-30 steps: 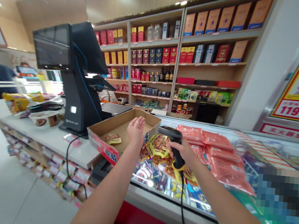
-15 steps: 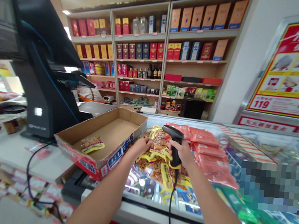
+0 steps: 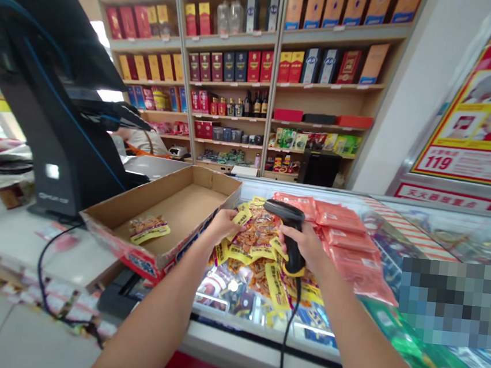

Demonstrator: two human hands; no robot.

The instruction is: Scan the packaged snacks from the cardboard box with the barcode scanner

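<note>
My right hand (image 3: pixel 304 243) is wrapped round the grip of a black barcode scanner (image 3: pixel 293 252), its head over a heap of yellow snack packets (image 3: pixel 277 282) on the glass counter. From the scanner's base a black cord runs down past the counter's front edge. My left hand (image 3: pixel 225 226) pinches the left edge of one snack packet (image 3: pixel 256 231) with a clear window, on top of the heap. Left of that hand is an open cardboard box (image 3: pixel 183 198), with a single snack packet (image 3: pixel 149 230) lying inside.
Red-pink packets (image 3: pixel 349 234) are stacked right of the heap, with green packages (image 3: pixel 404 344) nearer me. A black checkout terminal (image 3: pixel 70 150) stands at the left. Shelves (image 3: pixel 237 85) of boxes and bottles line the back wall. A person (image 3: pixel 148 141) is partly visible behind the terminal.
My left hand now has a snack packet pinched at its edge, lifted slightly and facing the scanner. The scanner has shifted a little. The whole view has tilted down slightly.
</note>
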